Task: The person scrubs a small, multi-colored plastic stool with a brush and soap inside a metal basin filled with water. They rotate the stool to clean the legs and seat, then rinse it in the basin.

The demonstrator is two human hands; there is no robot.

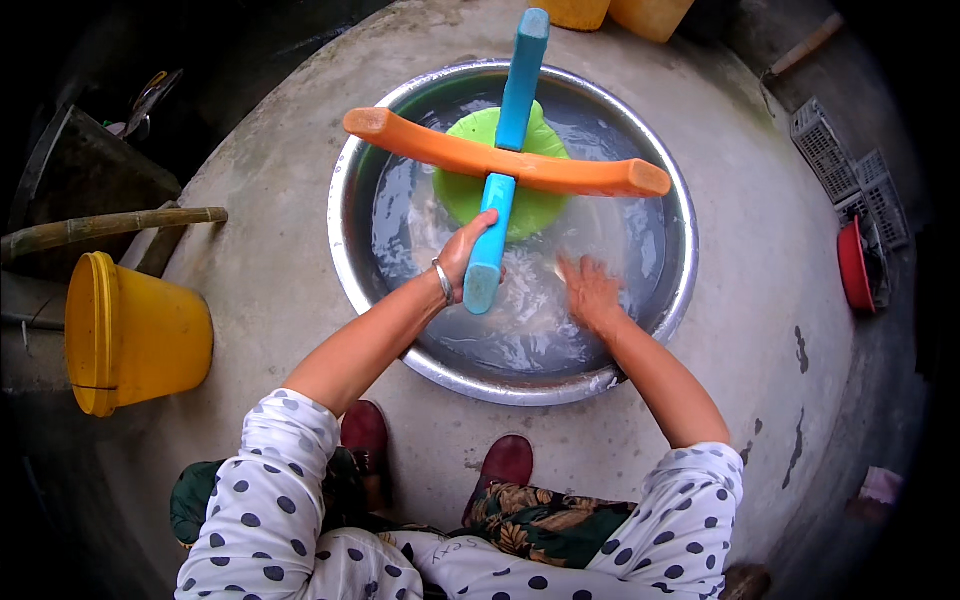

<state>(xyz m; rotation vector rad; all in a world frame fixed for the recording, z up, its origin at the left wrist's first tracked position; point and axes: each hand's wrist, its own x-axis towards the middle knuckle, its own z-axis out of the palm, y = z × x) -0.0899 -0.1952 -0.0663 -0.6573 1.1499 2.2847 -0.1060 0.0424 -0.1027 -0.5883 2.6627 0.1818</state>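
My left hand (466,255), with a silver bangle at the wrist, is closed around the near blue leg of a plastic stool (560,173). The stool has crossed blue and orange legs facing up and a round green seat (470,205) beneath them. It is tilted over a wide metal basin (345,245) of cloudy water, the seat low at the water. Over on the basin's right side, my right hand (592,292) dips into the water, its fingers blurred and partly hidden. A pale patch shows beside the fingers; I cannot make out what it is.
A yellow bucket (165,335) stands on the concrete floor (760,250) at the left, near a bamboo pole (120,232). Two yellow containers (645,15) are behind the basin. Grey plastic crates (825,150) and a red basin (853,265) sit far right. My red shoes (505,462) are close to the basin.
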